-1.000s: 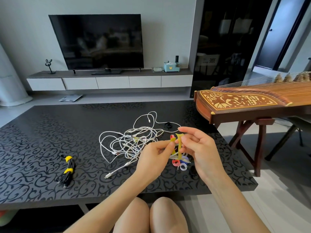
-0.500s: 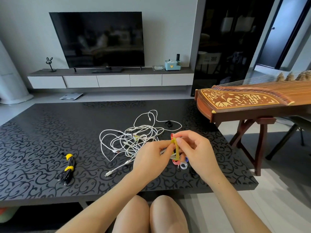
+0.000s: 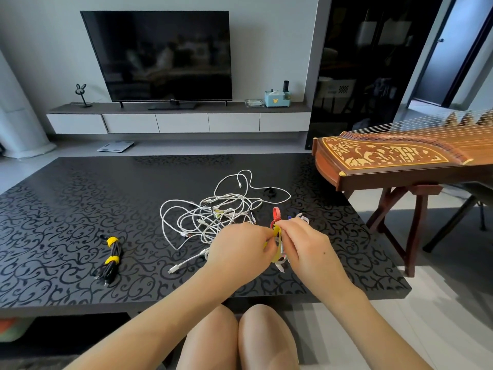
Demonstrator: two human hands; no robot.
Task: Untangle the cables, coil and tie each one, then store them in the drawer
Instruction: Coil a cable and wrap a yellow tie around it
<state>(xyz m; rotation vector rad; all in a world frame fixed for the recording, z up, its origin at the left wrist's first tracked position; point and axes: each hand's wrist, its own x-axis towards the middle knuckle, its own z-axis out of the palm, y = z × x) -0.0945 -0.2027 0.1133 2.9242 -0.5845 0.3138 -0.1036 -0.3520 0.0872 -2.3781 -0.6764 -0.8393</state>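
A tangle of white cables [image 3: 213, 212] lies in the middle of the black patterned table [image 3: 66, 209]. A coiled black cable [image 3: 110, 259] bound by two yellow ties rests at the left. My left hand [image 3: 240, 249] and my right hand [image 3: 306, 244] meet just right of the tangle, both pinching a yellow tie [image 3: 277, 236]. Under and behind them sits a small heap of coloured ties [image 3: 277, 213], red, white and blue. Part of that heap is hidden by my fingers.
A wooden zither [image 3: 400, 158] on a stand juts over the table's right end. Behind the table a white TV cabinet with drawers [image 3: 181, 122] carries a television. My knees are under the near table edge.
Both hands have come down lower toward the table with the yellow tie between them, and they now sit closer together over the heap of ties.
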